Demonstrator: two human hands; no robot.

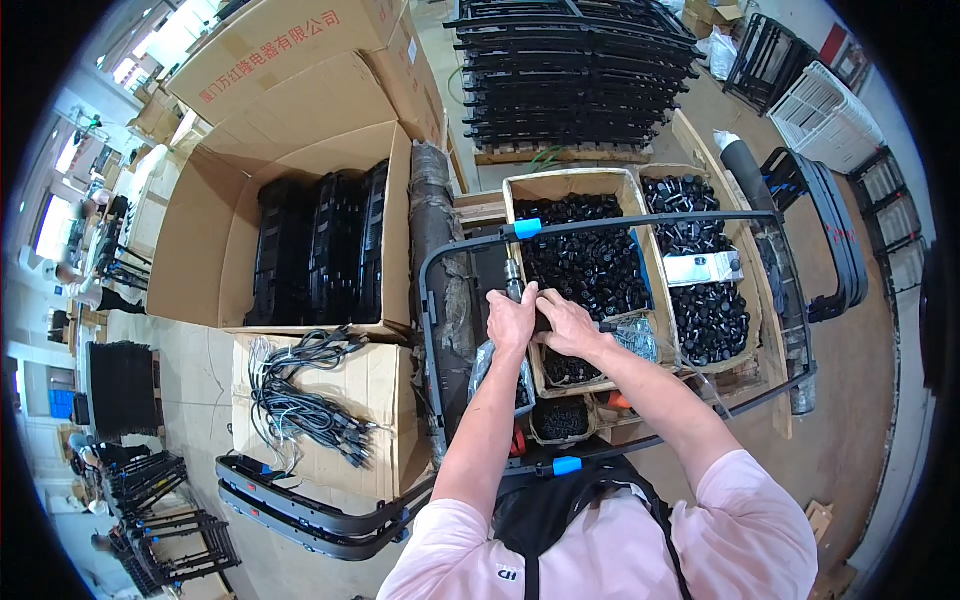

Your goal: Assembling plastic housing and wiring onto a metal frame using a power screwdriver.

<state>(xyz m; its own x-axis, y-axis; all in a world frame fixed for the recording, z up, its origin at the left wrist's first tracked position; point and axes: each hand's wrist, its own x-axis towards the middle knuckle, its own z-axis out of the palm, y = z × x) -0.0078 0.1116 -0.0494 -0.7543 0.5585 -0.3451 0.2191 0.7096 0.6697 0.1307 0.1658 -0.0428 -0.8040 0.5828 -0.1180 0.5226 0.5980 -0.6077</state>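
Observation:
Both my hands meet around a power drill (pixel 514 288), its metal chuck pointing away from me. My left hand (pixel 511 320) is closed near the drill's front end. Closed beside it is my right hand (pixel 568 328), with the dark drill body partly hidden between the two hands. Whether a screw sits at the bit is too small to tell. Around and below my forearms lies a large black frame (pixel 655 219) with rounded corners and a blue clip (pixel 527 229) on its far bar. Another blue clip (pixel 567 466) is on its near bar.
Boxes of black knobs (pixel 580 255) and more black knobs (pixel 712 325) stand under the frame. A small box of dark screws (pixel 560 418) is nearer me. At left are an open carton (pixel 190 240) with black parts and a bundle of cables (pixel 310 395). Stacked frames (pixel 575 85) stand behind.

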